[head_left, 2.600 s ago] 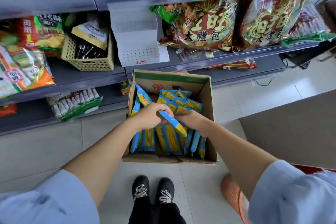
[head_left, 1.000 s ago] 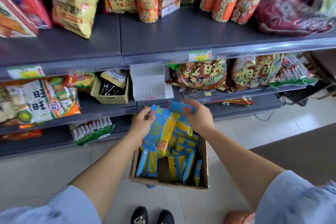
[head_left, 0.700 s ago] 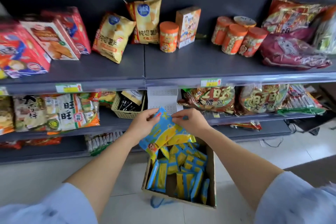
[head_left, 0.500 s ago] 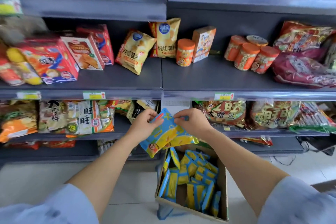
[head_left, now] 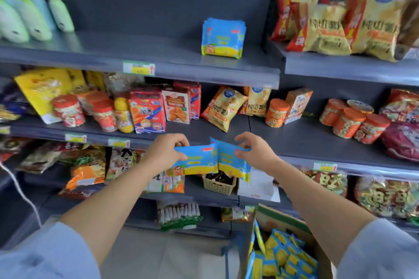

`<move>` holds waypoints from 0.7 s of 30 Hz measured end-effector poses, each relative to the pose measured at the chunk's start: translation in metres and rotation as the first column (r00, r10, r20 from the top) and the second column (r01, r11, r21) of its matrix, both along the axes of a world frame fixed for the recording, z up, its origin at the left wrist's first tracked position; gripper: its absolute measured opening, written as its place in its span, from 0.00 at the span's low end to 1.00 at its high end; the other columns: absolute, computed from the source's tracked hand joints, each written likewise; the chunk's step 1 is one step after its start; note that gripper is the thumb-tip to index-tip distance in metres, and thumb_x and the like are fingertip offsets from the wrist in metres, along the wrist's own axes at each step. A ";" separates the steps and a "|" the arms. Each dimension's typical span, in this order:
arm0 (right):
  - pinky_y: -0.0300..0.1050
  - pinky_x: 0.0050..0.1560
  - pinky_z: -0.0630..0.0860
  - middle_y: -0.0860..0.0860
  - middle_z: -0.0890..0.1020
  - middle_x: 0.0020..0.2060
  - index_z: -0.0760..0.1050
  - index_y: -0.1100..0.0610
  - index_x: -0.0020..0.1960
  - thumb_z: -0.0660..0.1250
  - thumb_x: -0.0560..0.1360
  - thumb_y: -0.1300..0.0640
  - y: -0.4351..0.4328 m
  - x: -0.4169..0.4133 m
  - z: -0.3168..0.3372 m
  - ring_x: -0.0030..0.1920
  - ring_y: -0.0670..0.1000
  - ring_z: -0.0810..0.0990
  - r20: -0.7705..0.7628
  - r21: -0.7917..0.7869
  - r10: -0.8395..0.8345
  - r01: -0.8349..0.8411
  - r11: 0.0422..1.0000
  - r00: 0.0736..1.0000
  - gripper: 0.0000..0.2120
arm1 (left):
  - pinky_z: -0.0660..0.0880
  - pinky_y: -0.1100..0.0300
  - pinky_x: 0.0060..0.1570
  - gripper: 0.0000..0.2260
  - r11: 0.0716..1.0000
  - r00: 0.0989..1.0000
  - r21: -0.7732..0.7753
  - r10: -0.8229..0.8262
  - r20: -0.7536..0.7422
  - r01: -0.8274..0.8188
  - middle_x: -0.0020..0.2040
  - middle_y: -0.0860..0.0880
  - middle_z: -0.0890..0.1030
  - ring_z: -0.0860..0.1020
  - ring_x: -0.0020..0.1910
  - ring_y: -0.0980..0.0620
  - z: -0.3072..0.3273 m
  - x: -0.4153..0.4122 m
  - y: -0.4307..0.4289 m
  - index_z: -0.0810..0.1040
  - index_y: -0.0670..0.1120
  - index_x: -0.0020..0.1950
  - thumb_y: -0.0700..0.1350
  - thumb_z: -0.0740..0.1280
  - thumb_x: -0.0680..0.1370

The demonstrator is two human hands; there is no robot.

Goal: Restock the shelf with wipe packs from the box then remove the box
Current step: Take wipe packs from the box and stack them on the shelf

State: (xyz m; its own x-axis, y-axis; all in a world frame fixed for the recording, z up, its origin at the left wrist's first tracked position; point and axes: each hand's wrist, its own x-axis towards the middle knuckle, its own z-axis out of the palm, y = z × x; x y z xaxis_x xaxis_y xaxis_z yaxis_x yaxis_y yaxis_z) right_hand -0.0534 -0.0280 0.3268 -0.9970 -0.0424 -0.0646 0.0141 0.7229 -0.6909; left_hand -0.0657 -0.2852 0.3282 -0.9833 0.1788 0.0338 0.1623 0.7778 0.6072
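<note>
Pinched at its top corner by the left hand point(head_left: 165, 152), one wipe pack point(head_left: 197, 162) hangs face forward; the right hand point(head_left: 254, 154) pinches a second pack point(head_left: 230, 163) just beside it, edges touching. From the head view the shelved stack point(head_left: 222, 39) stands upright on the top shelf point(head_left: 136, 52), straight above both packs, slightly nearer the right hand. The box point(head_left: 278, 219), low right, holds many more

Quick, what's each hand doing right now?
Left hand: grips a wipe pack.
Right hand: pinches a second pack.
</note>
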 end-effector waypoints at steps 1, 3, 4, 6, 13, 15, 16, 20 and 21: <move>0.44 0.50 0.73 0.51 0.78 0.53 0.73 0.54 0.61 0.69 0.76 0.56 -0.010 -0.004 0.009 0.54 0.51 0.77 -0.016 0.010 -0.004 0.005 1.000 1.000 0.14 | 0.76 0.55 0.43 0.09 0.999 0.999 -0.049 -0.007 -0.047 0.005 0.44 0.54 0.79 0.77 0.43 0.53 0.011 -0.001 -0.012 0.77 0.52 0.44 0.40 0.74 0.71; 0.43 0.48 0.72 0.49 0.79 0.50 0.76 0.55 0.53 0.71 0.75 0.56 -0.032 -0.010 0.030 0.51 0.48 0.77 -0.083 0.038 -0.016 0.019 0.999 0.996 0.09 | 0.72 0.55 0.44 0.08 0.993 0.989 -0.116 -0.018 -0.144 0.001 0.46 0.53 0.75 0.75 0.47 0.53 0.032 -0.001 -0.037 0.78 0.50 0.46 0.41 0.74 0.72; 0.43 0.48 0.73 0.49 0.80 0.49 0.77 0.55 0.51 0.72 0.74 0.56 -0.043 -0.014 0.039 0.50 0.48 0.78 -0.127 0.057 -0.019 0.027 0.998 0.992 0.07 | 0.72 0.55 0.46 0.08 0.991 0.982 -0.135 -0.020 -0.189 -0.006 0.47 0.52 0.74 0.74 0.49 0.52 0.042 -0.002 -0.050 0.79 0.49 0.48 0.42 0.74 0.72; 0.43 0.46 0.73 0.50 0.82 0.47 0.80 0.55 0.48 0.73 0.72 0.56 -0.064 -0.020 0.059 0.48 0.50 0.79 -0.209 0.103 -0.020 0.042 0.994 0.978 0.06 | 0.73 0.52 0.49 0.10 0.990 0.966 -0.142 -0.019 -0.259 -0.019 0.50 0.51 0.75 0.74 0.51 0.51 0.063 -0.003 -0.074 0.81 0.48 0.52 0.42 0.75 0.72; 0.40 0.47 0.72 0.47 0.82 0.45 0.83 0.53 0.47 0.73 0.72 0.58 -0.128 -0.031 0.118 0.49 0.48 0.78 -0.457 0.055 -0.025 0.057 0.997 0.889 0.04 | 0.69 0.58 0.46 0.12 0.989 0.915 -0.148 -0.037 -0.403 -0.025 0.47 0.52 0.76 0.74 0.47 0.52 0.120 -0.013 -0.142 0.83 0.47 0.55 0.42 0.74 0.72; 0.42 0.48 0.72 0.46 0.80 0.46 0.83 0.51 0.48 0.73 0.72 0.56 -0.141 -0.035 0.132 0.51 0.47 0.76 -0.510 0.081 -0.048 0.103 0.991 0.859 0.05 | 0.71 0.57 0.48 0.12 0.991 0.901 -0.131 -0.030 -0.433 -0.030 0.47 0.52 0.77 0.76 0.48 0.51 0.133 -0.019 -0.154 0.83 0.46 0.53 0.41 0.75 0.70; 0.43 0.49 0.73 0.46 0.79 0.46 0.83 0.51 0.50 0.73 0.72 0.54 -0.147 -0.038 0.139 0.52 0.47 0.76 -0.530 0.094 -0.057 0.125 0.988 0.846 0.06 | 0.72 0.56 0.49 0.12 0.993 0.896 -0.117 -0.025 -0.443 -0.031 0.46 0.52 0.77 0.76 0.48 0.51 0.140 -0.023 -0.159 0.84 0.46 0.52 0.41 0.76 0.70; 0.43 0.53 0.74 0.48 0.83 0.51 0.84 0.54 0.51 0.72 0.73 0.55 -0.161 -0.063 0.166 0.55 0.49 0.77 -0.601 0.030 -0.078 0.120 0.992 0.796 0.08 | 0.71 0.58 0.46 0.11 0.998 0.887 -0.048 0.008 -0.462 -0.034 0.45 0.53 0.77 0.76 0.47 0.52 0.162 -0.042 -0.172 0.83 0.45 0.50 0.39 0.77 0.69; 0.42 0.52 0.73 0.48 0.83 0.51 0.84 0.54 0.52 0.72 0.73 0.55 -0.164 -0.071 0.172 0.54 0.49 0.78 -0.613 0.013 -0.088 0.121 0.993 0.785 0.08 | 0.69 0.60 0.45 0.11 0.999 0.884 -0.030 0.017 -0.468 -0.035 0.45 0.53 0.77 0.76 0.46 0.53 0.167 -0.048 -0.174 0.83 0.45 0.50 0.39 0.77 0.68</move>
